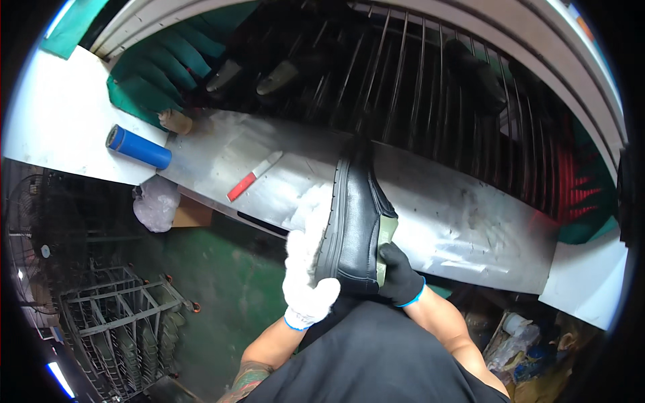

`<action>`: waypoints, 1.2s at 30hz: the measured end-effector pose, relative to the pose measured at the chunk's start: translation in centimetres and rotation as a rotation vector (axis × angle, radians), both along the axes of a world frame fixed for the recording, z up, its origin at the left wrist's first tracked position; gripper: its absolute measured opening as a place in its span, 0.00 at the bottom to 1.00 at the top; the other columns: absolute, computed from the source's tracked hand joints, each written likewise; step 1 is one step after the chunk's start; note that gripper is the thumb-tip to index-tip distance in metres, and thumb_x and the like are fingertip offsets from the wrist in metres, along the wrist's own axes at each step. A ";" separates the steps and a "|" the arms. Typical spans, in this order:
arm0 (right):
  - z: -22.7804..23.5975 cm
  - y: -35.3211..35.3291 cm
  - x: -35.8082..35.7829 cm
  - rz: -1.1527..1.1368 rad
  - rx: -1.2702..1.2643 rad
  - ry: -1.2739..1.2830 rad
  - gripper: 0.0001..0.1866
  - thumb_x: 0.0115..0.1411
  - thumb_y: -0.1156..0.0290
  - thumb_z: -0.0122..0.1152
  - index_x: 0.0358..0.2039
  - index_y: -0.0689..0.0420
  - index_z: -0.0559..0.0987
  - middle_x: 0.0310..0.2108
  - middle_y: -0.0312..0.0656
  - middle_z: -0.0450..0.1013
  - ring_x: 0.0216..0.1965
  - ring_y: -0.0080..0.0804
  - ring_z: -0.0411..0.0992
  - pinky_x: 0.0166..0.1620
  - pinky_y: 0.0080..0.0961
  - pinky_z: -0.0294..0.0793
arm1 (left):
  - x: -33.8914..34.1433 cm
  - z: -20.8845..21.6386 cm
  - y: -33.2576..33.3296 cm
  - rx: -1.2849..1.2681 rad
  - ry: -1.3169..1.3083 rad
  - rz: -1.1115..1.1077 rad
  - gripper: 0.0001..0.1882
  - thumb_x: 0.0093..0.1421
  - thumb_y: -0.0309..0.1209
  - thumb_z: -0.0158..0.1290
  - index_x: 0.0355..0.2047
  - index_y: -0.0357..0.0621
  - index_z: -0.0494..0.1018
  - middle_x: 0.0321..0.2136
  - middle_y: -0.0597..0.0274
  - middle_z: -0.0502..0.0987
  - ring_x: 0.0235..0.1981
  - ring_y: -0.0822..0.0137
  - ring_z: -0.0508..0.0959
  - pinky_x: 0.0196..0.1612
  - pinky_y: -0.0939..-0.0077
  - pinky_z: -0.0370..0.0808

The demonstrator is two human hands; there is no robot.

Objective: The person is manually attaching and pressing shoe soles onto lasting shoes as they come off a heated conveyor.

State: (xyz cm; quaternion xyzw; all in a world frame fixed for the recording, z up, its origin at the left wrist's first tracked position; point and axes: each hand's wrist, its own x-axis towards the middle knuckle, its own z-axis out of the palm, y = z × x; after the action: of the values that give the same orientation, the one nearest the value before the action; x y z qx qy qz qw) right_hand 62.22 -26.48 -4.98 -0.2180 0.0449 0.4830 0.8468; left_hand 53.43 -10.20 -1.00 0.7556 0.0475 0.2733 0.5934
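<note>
A black leather shoe (pixel 359 218) is held on its side over the metal ledge, toe pointing away from me and sole facing left. Inside its opening sits a pale green shoe last (pixel 385 242). My left hand (pixel 308 289), in a thick fluffy white glove, lies along the sole with its thumb over the heel end. On the other side, my right hand (pixel 401 274) wears a black glove with a blue cuff and grips the heel end by the last. Its fingers underneath are hidden.
A red-and-silver marker-like tool (pixel 252 179) and a blue cylinder (pixel 140 147) lie on the metal ledge (pixel 463 228) and its white left end. Beyond, more shoes (pixel 285 75) rest on a rod conveyor (pixel 410 74). A wheeled metal rack (pixel 124 316) stands lower left.
</note>
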 end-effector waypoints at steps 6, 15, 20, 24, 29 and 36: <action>-0.6 -1.2 -0.1 0.054 -0.023 0.138 0.41 0.57 0.71 0.70 0.70 0.63 0.64 0.64 0.50 0.72 0.63 0.43 0.74 0.67 0.41 0.73 | -0.6 -1.9 -0.6 0.210 0.010 -0.097 0.20 0.64 0.25 0.57 0.55 0.31 0.76 0.69 0.30 0.62 0.67 0.40 0.69 0.69 0.54 0.66; 3.2 -3.7 4.2 0.105 -0.663 -0.765 0.60 0.43 0.74 0.80 0.75 0.58 0.54 0.68 0.49 0.65 0.65 0.39 0.69 0.67 0.36 0.68 | 4.2 -1.1 4.1 -0.169 0.146 -0.267 0.32 0.60 0.26 0.64 0.64 0.35 0.67 0.63 0.46 0.72 0.66 0.53 0.71 0.67 0.56 0.69; 5.2 -3.0 3.3 0.129 -0.852 -1.401 0.63 0.40 0.67 0.82 0.73 0.60 0.54 0.67 0.58 0.62 0.68 0.55 0.63 0.69 0.45 0.62 | 10.0 2.7 8.0 -0.690 -0.061 -0.612 0.63 0.47 0.26 0.73 0.78 0.42 0.46 0.74 0.43 0.57 0.72 0.48 0.63 0.74 0.52 0.58; 2.7 -3.0 1.4 0.057 -0.844 -1.694 0.62 0.38 0.61 0.85 0.72 0.61 0.58 0.65 0.63 0.62 0.66 0.67 0.61 0.68 0.54 0.61 | 10.3 4.0 8.0 -0.925 -0.112 -0.983 0.61 0.39 0.26 0.72 0.75 0.36 0.54 0.70 0.35 0.63 0.71 0.45 0.65 0.72 0.51 0.61; 3.2 -3.5 2.6 0.041 -0.751 -1.664 0.62 0.39 0.61 0.85 0.72 0.60 0.59 0.66 0.60 0.63 0.67 0.62 0.62 0.69 0.50 0.61 | 11.4 3.8 7.6 -0.680 -0.185 -0.950 0.41 0.48 0.46 0.68 0.58 0.33 0.72 0.57 0.37 0.75 0.62 0.42 0.74 0.65 0.45 0.71; 3.7 -4.9 4.0 0.215 -0.707 -1.298 0.63 0.36 0.63 0.84 0.73 0.60 0.58 0.70 0.57 0.61 0.72 0.56 0.60 0.73 0.44 0.59 | 12.2 5.4 6.3 -0.674 -0.261 -0.818 0.31 0.66 0.55 0.56 0.58 0.44 0.74 0.55 0.35 0.76 0.59 0.38 0.75 0.63 0.42 0.72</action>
State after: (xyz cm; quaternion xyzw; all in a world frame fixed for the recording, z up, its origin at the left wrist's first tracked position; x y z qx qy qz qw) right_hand 66.23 -31.42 -1.33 -0.7218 -0.3332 0.2940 0.5306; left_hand 65.64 -3.85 4.39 0.4403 -0.2395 0.0814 0.8615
